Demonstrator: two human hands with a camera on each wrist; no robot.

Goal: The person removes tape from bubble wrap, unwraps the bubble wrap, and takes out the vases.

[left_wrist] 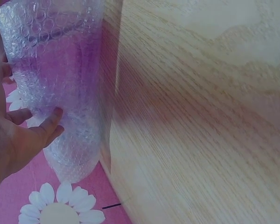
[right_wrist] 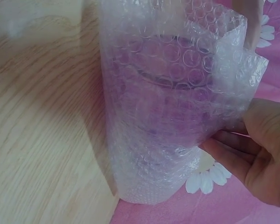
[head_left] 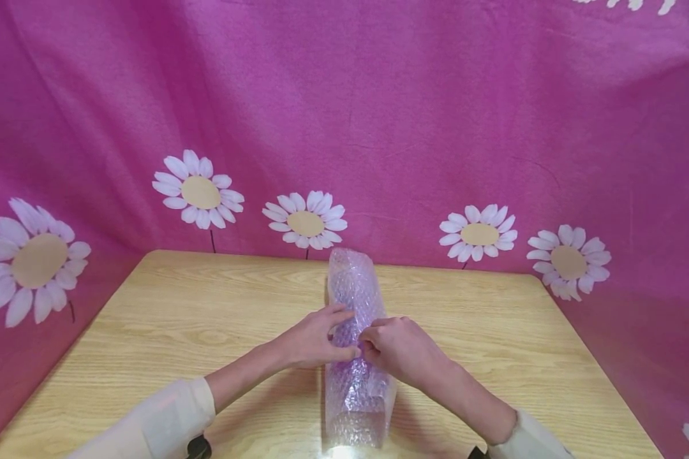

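A long roll of clear bubble wrap (head_left: 356,389) lies on the wooden table, pointing away from me. Through its layers shows a purple see-through vessel with a round dark rim (right_wrist: 177,84); the rest of its shape is blurred by the bubbles. My left hand (head_left: 316,338) rests on the roll's left side, fingers and thumb spread over the plastic. From the right, my right hand (head_left: 404,350) pinches the loose edge of the wrap near the middle of the roll. In the right wrist view that hand's fingers (right_wrist: 228,149) press against the sheet, and a wrap flap (right_wrist: 247,74) stands out above them.
The light wood table (head_left: 207,306) extends to both sides of the roll. A pink cloth (head_left: 379,127) printed with white daisies hangs behind and along both sides. The roll's far end reaches the table's back edge.
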